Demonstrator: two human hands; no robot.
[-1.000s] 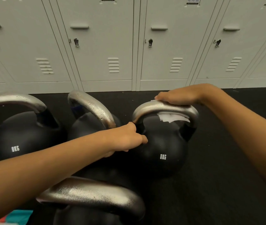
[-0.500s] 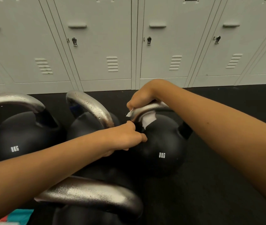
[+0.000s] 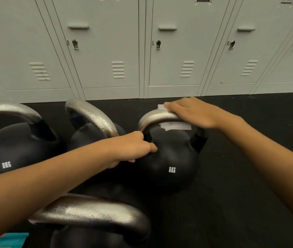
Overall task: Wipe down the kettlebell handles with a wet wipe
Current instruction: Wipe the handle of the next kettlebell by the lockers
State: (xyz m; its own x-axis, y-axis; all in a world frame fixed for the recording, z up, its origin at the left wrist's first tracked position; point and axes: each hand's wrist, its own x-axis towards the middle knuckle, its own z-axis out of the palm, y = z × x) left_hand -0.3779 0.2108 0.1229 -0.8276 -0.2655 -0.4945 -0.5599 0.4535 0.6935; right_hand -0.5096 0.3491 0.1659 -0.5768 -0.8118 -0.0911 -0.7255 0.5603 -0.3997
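Since half a second back, my right hand slid the wet wipe rightward along the kettlebell handle, fingers wrapped over it; left hand grips the handle's base; wiping continues.

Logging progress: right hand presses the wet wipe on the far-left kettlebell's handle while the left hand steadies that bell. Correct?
Not quite. The head view shows the right hand pressing the wet wipe on the rightmost kettlebell's handle; the left hand steadies that bell.
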